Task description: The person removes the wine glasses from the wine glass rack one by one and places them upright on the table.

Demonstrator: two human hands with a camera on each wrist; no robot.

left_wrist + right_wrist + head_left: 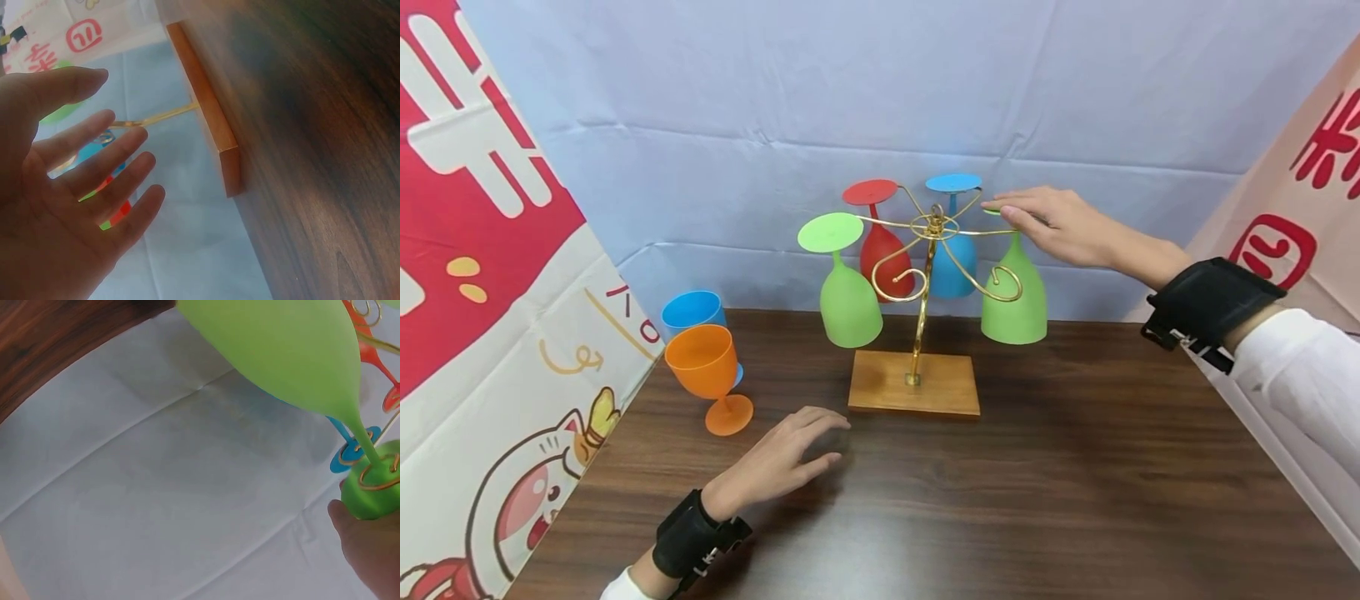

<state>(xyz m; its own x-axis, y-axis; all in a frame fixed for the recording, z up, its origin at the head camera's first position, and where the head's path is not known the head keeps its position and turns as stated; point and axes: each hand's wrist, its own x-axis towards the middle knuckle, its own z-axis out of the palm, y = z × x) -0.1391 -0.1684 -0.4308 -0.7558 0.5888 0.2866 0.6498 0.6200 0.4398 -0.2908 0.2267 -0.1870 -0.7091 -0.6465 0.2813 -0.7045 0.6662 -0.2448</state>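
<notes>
A gold wire rack (920, 317) on a wooden base (880, 379) carries several plastic goblets upside down on its curled arms. My right hand (1067, 225) lies over the upturned foot of the right green goblet (1017, 300), its fingers fairly straight. From below, in the right wrist view, the thumb shows beside the rim of that foot (372, 494). Hanging from the other arms are a blue goblet (953, 258), a red goblet (880, 250) and a second green goblet (848, 308). My left hand (782, 458), holding nothing, hovers near the base's front left corner, fingers spread.
Two goblets stand upright at the table's left: an orange one (703, 362) in front, partly hiding a blue one (692, 310). Two front hooks (898, 297) of the rack carry no goblet. A pale cloth (790, 92) hangs behind the dark wooden table (1075, 483).
</notes>
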